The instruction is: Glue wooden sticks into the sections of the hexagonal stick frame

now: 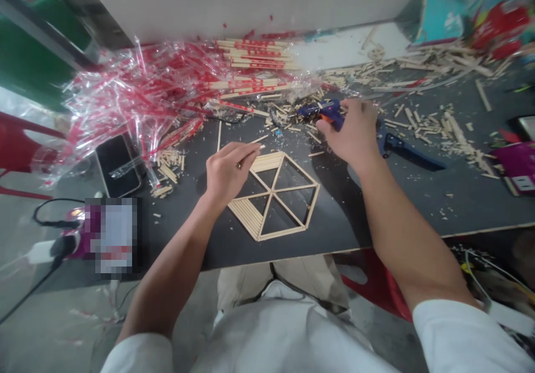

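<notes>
A hexagon frame of thin wooden sticks (273, 194) lies flat on the dark table (418, 194), with six spokes and two sections partly filled with sticks. My left hand (228, 169) rests on its upper left edge, fingers pinched on a short wooden stick (259, 148). My right hand (355, 130) is behind the hexagon, closed on a blue glue gun (326, 112) with an orange trigger, its nozzle pointing left.
A heap of clear and red plastic wrappers (137, 94) and packed chopsticks (251, 55) fills the back left. A phone (117, 165) lies at the left. Stick offcuts (434, 122) litter the back right. A blue cutter (405, 150) lies right of my hand.
</notes>
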A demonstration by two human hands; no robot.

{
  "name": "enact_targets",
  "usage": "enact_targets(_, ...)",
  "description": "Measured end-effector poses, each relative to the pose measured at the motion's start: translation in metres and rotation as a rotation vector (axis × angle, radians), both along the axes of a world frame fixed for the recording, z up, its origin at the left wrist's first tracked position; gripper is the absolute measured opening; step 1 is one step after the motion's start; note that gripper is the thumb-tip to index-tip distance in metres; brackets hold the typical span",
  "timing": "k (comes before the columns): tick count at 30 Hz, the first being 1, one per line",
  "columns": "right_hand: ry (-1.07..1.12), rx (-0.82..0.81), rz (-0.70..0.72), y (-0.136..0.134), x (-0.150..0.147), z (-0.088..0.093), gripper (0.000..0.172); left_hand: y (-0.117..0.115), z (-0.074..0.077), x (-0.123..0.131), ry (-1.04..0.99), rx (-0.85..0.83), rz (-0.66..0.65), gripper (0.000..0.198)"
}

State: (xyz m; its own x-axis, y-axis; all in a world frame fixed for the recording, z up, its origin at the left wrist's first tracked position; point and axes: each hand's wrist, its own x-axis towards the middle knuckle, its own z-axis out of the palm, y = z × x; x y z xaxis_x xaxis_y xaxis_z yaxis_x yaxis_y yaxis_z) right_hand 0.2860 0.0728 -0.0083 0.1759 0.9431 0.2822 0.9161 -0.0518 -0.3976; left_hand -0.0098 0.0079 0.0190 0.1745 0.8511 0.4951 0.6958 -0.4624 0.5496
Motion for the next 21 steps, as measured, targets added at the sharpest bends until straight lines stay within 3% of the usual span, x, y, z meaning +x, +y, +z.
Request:
enact_targets(3,0.004,-0.054,-0.04,0.007,0.003,-0.016,0.057,0.001,-0.003,-0.002,-0.118,-0.09,0.049,0.017)
enact_targets(7,0.005,-0.024,-0.042,0.008,0.0,-0.022,0.051,0.003,-0.004,-0.004,-0.219,-0.149,0.041,0.016)
enact_targets(16,0.182,-0.032,-0.035,0.001,-0.013,0.001,0.038,0.009,-0.009,-0.003,-0.302,-0.223,0.061,0.012)
enact_targets(21,0.232,0.004,0.006,-0.008,-0.026,0.009,0.03,0.006,-0.009,0.001,-0.196,-0.2,0.099,0.018)
